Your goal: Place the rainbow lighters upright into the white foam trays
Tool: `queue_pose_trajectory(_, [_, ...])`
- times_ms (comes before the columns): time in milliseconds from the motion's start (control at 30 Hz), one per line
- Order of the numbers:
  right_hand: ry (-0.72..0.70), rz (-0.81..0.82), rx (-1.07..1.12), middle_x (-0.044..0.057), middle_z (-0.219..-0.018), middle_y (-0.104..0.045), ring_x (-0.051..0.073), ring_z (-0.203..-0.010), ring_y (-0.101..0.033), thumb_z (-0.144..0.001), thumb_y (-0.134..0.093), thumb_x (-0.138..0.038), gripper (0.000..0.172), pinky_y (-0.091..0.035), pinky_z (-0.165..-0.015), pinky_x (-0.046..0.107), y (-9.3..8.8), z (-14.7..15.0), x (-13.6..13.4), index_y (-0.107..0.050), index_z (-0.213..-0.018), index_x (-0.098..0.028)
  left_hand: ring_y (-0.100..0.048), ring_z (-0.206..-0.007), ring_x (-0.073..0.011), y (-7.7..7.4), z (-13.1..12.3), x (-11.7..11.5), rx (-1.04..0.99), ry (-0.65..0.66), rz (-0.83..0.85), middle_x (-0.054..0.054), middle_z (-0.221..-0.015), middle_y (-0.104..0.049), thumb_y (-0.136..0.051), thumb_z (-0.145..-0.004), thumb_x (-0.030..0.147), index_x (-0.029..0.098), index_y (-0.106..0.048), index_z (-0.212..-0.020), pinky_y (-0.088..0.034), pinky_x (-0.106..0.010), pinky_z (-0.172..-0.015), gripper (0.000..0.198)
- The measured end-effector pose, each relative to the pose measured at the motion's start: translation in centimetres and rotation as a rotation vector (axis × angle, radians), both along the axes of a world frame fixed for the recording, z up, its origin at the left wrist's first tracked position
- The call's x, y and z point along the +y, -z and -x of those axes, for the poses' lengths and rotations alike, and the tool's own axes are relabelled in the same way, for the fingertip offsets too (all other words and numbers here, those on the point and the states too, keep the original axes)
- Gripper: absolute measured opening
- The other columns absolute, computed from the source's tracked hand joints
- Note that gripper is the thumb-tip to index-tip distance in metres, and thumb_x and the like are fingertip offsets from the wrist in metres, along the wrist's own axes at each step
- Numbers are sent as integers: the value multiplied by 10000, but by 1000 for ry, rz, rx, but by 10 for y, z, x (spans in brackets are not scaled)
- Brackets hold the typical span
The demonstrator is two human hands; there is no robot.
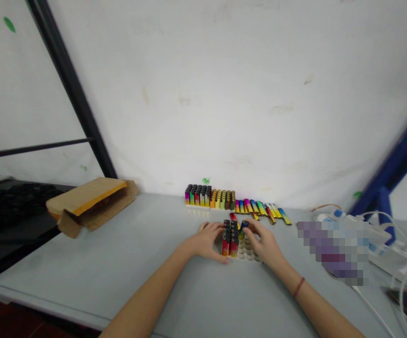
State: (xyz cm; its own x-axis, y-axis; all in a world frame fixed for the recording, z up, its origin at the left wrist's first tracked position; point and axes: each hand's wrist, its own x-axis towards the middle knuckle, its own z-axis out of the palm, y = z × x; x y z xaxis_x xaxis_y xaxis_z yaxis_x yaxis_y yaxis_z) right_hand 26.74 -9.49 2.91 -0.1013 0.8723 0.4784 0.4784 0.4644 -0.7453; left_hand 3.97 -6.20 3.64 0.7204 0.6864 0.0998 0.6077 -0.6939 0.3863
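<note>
A pale tray (247,255) with round hollows stands on the table in front of me. Two rows of small upright cylinders that look like batteries (230,237), red with black tops, fill its left part; hollows show at the right. My left hand (208,241) wraps the tray's left side, thumb at the front and fingers behind. Between the thumb and fingers of my right hand (262,239) is a dark blue battery (244,225), held over the tray just right of the rows. Its lower end is partly hidden. A red battery (233,217) lies behind the tray.
Batteries with black tops (198,195) and with gold tops (223,199) stand by the wall. Several loose colourful batteries (260,208) lie to their right. An opened cardboard box (90,199) is at left. Power strips (379,239), cables and a blurred patch (333,253) are at right.
</note>
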Motion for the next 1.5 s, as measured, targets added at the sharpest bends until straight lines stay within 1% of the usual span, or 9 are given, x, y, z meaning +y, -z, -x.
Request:
queue_pose_trajectory(233, [30,-25,-97,75,-896,-689,233,-837,-647,-879,-461,-373,280,-507,-791,371,2,0,4,-596,-1059,-206,-365,-1287,-342,0,0,0,2,0,3,-133,-1376,-441,-689,-559,742,209,-454,-1323,-136,-484,-1112,961])
queue_pose_trajectory(400, [-64,-46,-175,104,-1014,-683,245,-954,-618,-890,-438,-399,340,-469,-891,405,-4,-3,7,-637,-1064,-184,-357,-1296,-346,0,0,0,-9,-3,17,-131,-1384,-434,-696,-558,731,215,-439,-1335,-131,-491,-1115,967])
queue_pose_trajectory(567, [-75,88,-93,84,-1268,-593,231,-1218,-489,-962,-208,-458,541,-318,-1073,455,-3,-15,17,-598,-1229,-194,-332,-1315,-355,-3,0,3,35,-3,52,-137,-1414,-402,-696,-559,721,208,-423,-1353,-115,-509,-1122,984])
queue_pose_trajectory(733, [-145,140,-271,42,-1314,-567,257,-1340,-345,-963,-183,-478,559,-237,-1104,500,3,-19,27,-613,-1234,-246,-320,-1318,-364,-5,9,7,75,-16,78,-138,-1408,-396,-723,-499,723,179,-486,-1306,-220,-441,-1118,1002])
queue_pose_trajectory(933, [-56,-3,-552,91,-946,-693,244,-1010,-585,-952,-295,-445,467,-416,-901,384,-4,-24,23,-688,-984,-196,-245,-1350,-389,-5,23,11,114,-80,73,-123,-1421,-378,-729,-481,722,208,-487,-1303,-209,-479,-1117,998])
queue_pose_trajectory(1067, [68,67,-689,74,-792,-644,196,-750,-583,-919,-406,-354,300,-415,-680,286,-4,-32,20,-622,-810,-176,-210,-1362,-407,-10,23,9,178,-135,106,-169,-1465,-307,-717,-491,728,146,-406,-1365,-202,-492,-1116,1095])
queue_pose_trajectory(1167, [126,100,-691,115,-915,-638,209,-833,-584,-870,-426,-178,199,-416,-735,285,3,-35,22,-605,-946,-137,-206,-1364,-407,-10,22,8,188,-147,107,-177,-1478,-283,-717,-499,724,130,-387,-1377,-199,-478,-1120,1110])
queue_pose_trajectory(1300, [161,107,-700,187,-1042,-587,244,-948,-556,-754,-401,-11,335,-405,-832,317,13,-35,23,-583,-1025,-83,-195,-1368,-404,-1,19,10,163,-128,61,-156,-1473,-299,-690,-542,739,168,-403,-1369,-136,-515,-1124,1045])
queue_pose_trajectory(1500, [258,256,-457,108,-795,-618,242,-744,-587,-836,-340,-152,293,-410,-674,328,8,-36,16,-510,-1073,-121,-251,-1347,-379,10,15,13,108,-102,-34,-150,-1428,-355,-647,-603,753,211,-425,-1354,-125,-543,-1104,952])
